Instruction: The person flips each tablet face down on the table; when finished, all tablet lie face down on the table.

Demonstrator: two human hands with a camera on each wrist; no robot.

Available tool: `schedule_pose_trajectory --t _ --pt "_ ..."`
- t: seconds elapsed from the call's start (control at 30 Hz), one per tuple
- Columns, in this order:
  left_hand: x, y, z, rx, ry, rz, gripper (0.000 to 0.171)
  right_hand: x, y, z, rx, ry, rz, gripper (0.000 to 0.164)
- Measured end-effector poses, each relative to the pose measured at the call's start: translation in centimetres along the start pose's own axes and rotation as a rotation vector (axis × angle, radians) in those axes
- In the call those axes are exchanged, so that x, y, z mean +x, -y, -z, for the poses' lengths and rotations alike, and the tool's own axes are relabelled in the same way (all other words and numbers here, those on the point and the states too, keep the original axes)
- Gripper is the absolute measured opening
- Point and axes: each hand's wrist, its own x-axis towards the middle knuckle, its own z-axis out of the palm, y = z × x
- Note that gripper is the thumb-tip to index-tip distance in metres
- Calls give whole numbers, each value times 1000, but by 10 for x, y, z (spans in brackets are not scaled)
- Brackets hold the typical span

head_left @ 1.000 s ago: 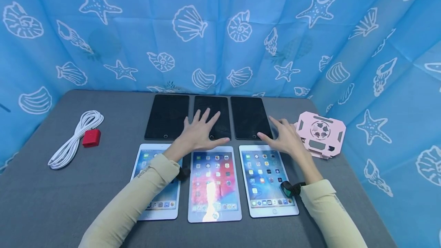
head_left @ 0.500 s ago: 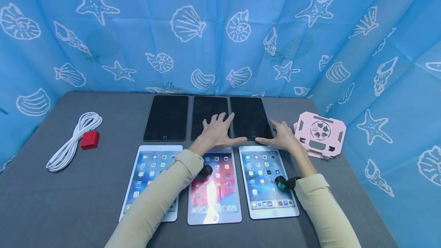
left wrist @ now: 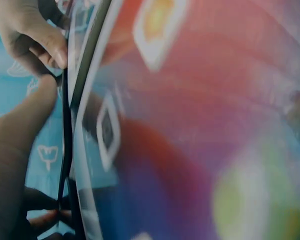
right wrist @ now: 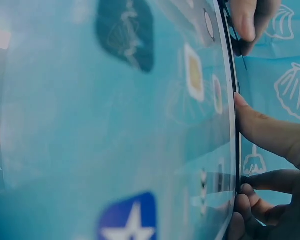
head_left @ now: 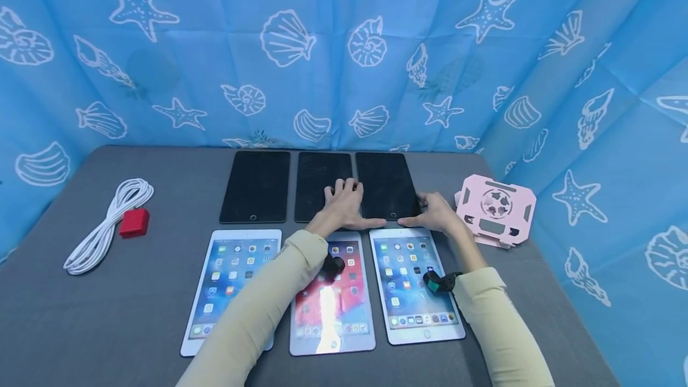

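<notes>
Three black tablets with dark screens lie in a back row; the rightmost black tablet (head_left: 386, 184) is between both hands. My left hand (head_left: 344, 206) grips its left side near the front corner, fingers curled at the edge and thumb along the front edge. At the front right corner, my right hand (head_left: 436, 214) holds it the same way, fingers bent at the right edge. Up close in the left wrist view, the left thumb (left wrist: 27, 117) lies by the thin black edge; the right wrist view shows the right thumb (right wrist: 265, 127) against that edge.
In front lie three white tablets with lit screens: a left one (head_left: 236, 267), a middle one (head_left: 352, 297) under the left wrist, and a right one (head_left: 416, 285). A pink stand (head_left: 497, 211) is at right; a white cable (head_left: 110, 226) and red adapter (head_left: 134, 223) are at left.
My left hand has moved right from over the middle black tablet, its spread fingers curling at the rightmost one. My right hand's fingers have drawn in at that tablet's right edge.
</notes>
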Motion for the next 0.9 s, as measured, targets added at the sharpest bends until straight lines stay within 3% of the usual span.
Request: schedule_pose_trajectory --t 0.37,0.6,0.9 --pt "6 0 -9 17 -75 -14 99 4 3 0 197 6 -81 85" --pt "6 -2 -10 12 -81 -8 100 4 2 -2 347 7 -152 87" --pt "11 -2 -11 -1 -70 -4 102 1 -3 3 563 5 -92 94"
